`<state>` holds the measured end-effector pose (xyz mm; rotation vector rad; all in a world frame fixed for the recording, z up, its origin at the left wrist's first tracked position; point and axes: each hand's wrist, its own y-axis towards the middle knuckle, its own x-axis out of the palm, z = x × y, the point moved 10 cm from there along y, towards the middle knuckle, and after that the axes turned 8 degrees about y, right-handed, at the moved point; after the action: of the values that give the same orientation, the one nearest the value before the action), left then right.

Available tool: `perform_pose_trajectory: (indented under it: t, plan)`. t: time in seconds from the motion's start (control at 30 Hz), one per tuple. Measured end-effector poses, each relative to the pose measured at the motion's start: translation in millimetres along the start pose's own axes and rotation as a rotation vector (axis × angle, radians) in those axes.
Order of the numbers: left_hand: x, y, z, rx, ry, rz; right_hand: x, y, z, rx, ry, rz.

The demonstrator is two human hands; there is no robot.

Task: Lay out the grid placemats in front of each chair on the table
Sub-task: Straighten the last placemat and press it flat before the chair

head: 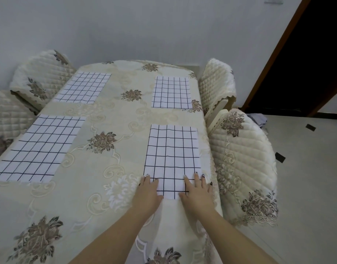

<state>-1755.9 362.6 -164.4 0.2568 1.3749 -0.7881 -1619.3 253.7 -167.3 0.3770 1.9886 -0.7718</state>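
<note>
A white cloth placemat with a dark grid (172, 159) lies at the near right edge of the table (116, 115), which is draped in a cream floral cloth. It sits squarely before the quilted cream chair (246, 168) at that side, seemingly so that this seat has a mat like the three other grid placemats (38, 147) at the table's remaining places. The left hand (148, 189) and right hand (198, 191) press flat on the mat's near corners, fingers straight and spread, gripping nothing, probably to smooth and square it.
</note>
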Motion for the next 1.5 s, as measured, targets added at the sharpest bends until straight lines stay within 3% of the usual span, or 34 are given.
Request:
perform_pose_trajectory:
  t: [0.23,0.67,0.77,0.93,1.1,1.33,1.5]
  plan:
    - [4,-1,-1,0.003,0.054,0.001,16,-9,-14,-0.123,-0.078,-0.061]
    - [3,-6,-5,-0.021,0.124,0.025,2,-18,23,0.059,-0.072,0.000]
    - [-3,-10,11,0.055,0.136,0.123,0,-20,-2,-0.061,-0.061,0.055]
    - [20,-13,32,0.155,0.205,-0.029,26,-23,-45,-0.237,-0.001,-0.032]
    - [36,-17,16,0.124,0.221,-0.083,33,-27,-27,-0.171,-0.006,-0.036]
    - [24,-19,9,0.058,0.142,0.005,19,-39,3,0.014,-0.002,0.042]
    - [-3,4,16,0.013,0.092,0.092,0,-13,-20,-0.064,0.064,0.143]
